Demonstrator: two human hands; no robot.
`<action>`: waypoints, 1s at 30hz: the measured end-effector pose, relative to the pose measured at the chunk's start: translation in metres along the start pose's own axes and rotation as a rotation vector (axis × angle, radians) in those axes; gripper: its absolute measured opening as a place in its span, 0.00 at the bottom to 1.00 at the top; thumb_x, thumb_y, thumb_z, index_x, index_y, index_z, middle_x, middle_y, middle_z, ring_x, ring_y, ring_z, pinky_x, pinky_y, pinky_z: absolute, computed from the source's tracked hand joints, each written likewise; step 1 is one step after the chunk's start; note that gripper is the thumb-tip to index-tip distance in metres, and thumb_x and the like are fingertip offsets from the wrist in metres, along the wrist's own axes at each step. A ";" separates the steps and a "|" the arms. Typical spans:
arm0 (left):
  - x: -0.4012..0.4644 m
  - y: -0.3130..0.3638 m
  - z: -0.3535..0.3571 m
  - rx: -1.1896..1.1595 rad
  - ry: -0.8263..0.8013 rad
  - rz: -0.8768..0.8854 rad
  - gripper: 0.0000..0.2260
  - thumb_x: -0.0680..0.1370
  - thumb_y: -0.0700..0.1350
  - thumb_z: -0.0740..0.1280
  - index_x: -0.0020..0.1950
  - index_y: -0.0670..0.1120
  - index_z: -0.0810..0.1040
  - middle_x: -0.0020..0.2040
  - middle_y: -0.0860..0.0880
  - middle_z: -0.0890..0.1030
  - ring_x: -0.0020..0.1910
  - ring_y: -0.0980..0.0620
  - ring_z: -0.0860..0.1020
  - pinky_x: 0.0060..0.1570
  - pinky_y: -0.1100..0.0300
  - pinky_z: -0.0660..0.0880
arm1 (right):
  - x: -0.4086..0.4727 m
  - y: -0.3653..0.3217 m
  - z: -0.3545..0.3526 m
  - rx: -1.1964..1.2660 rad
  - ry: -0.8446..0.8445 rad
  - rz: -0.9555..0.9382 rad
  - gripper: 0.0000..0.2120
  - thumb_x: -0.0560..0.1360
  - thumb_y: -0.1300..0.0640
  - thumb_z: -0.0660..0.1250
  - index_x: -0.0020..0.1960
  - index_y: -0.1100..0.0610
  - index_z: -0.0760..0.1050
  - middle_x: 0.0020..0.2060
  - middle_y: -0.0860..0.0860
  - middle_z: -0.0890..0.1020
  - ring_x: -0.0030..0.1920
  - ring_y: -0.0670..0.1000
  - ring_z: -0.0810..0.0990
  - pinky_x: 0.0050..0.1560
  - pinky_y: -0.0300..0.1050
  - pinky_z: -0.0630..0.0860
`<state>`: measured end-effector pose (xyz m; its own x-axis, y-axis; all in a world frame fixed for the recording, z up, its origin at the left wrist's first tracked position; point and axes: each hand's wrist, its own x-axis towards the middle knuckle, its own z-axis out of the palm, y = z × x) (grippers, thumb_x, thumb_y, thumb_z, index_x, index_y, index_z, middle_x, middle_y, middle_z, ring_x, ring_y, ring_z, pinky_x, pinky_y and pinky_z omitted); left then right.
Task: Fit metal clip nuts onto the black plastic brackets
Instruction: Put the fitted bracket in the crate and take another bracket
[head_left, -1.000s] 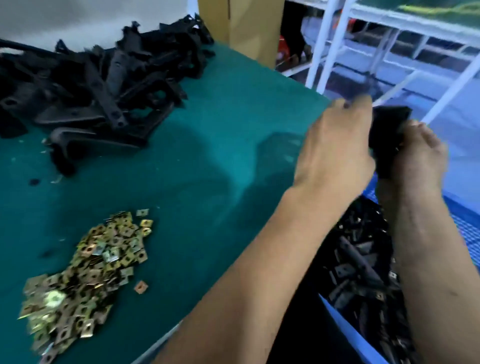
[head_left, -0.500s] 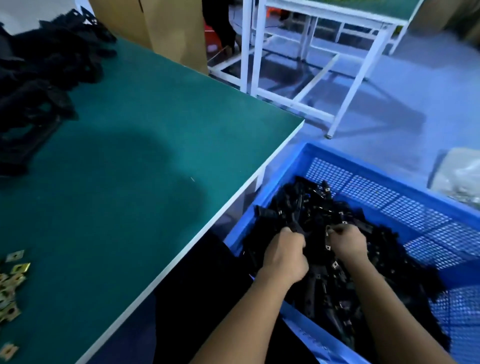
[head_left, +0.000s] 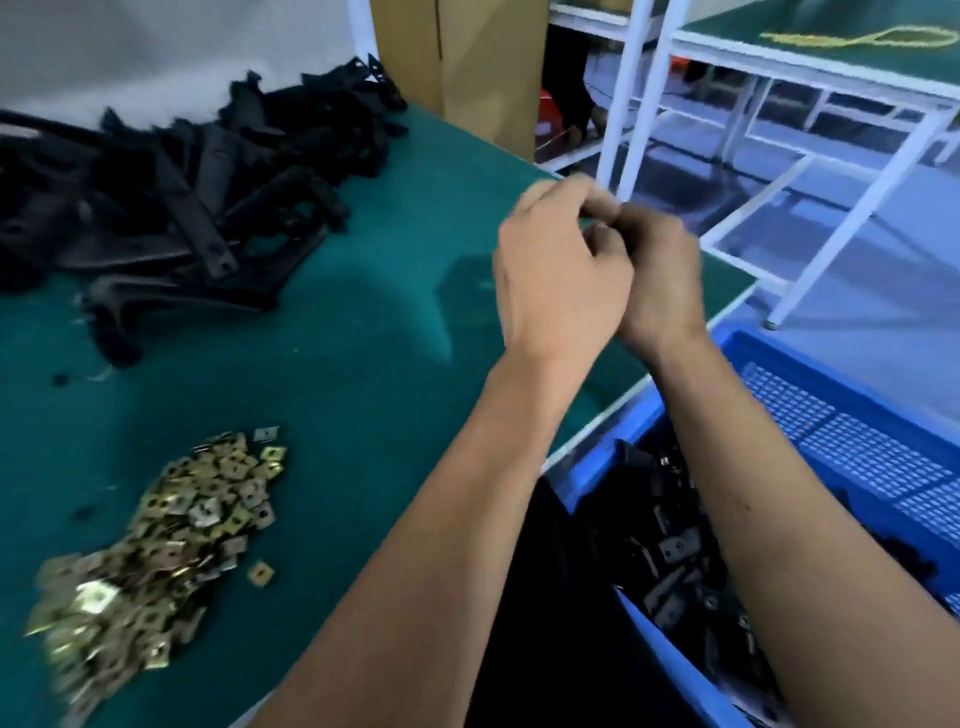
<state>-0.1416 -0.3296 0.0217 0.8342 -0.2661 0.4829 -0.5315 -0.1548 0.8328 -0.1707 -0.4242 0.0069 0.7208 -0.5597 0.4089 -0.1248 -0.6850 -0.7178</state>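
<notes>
My left hand (head_left: 561, 280) and my right hand (head_left: 660, 280) are raised together over the right edge of the green table (head_left: 363, 374). Their curled fingers touch each other. Motion blur hides whether anything sits between them. A heap of brass-coloured metal clip nuts (head_left: 156, 545) lies at the near left of the table, with one loose nut (head_left: 261, 573) beside it. Black plastic brackets (head_left: 182, 208) are piled at the far left. More black brackets with nuts fitted (head_left: 670, 551) fill a blue crate (head_left: 857, 447) below the table's right edge.
A cardboard box (head_left: 467, 62) stands behind the table's far corner. A white-framed table with a green top (head_left: 831, 67) stands to the right across a blue floor. The crate sits close against the table's edge, under my forearms.
Both hands have risen out of the blue crate and now meet above the table's right edge. The black bracket they held a second ago is no longer in them. My view has swung back left.
</notes>
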 end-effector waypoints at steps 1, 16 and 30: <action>0.006 -0.010 -0.023 0.027 0.047 -0.040 0.11 0.72 0.35 0.65 0.44 0.50 0.82 0.46 0.53 0.82 0.44 0.51 0.82 0.50 0.52 0.78 | 0.000 -0.020 0.020 0.025 -0.078 -0.038 0.07 0.74 0.58 0.63 0.38 0.52 0.76 0.30 0.43 0.76 0.35 0.39 0.70 0.33 0.34 0.65; -0.012 -0.140 -0.319 0.472 0.578 -0.352 0.11 0.72 0.38 0.64 0.48 0.47 0.84 0.46 0.52 0.85 0.50 0.50 0.82 0.56 0.51 0.77 | -0.061 -0.212 0.256 -0.084 -0.617 -0.444 0.16 0.72 0.51 0.77 0.55 0.55 0.77 0.50 0.55 0.81 0.49 0.58 0.80 0.49 0.52 0.79; -0.025 -0.151 -0.354 0.090 0.552 -0.220 0.34 0.76 0.65 0.66 0.77 0.51 0.65 0.75 0.58 0.66 0.76 0.56 0.65 0.77 0.56 0.62 | -0.091 -0.233 0.238 1.050 -0.764 -0.120 0.04 0.80 0.67 0.69 0.47 0.67 0.77 0.37 0.58 0.82 0.39 0.52 0.85 0.42 0.45 0.84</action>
<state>-0.0304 0.0374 -0.0206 0.8664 0.3105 0.3911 -0.3282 -0.2362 0.9146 -0.0453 -0.1023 0.0028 0.9366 0.1219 0.3286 0.3063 0.1716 -0.9364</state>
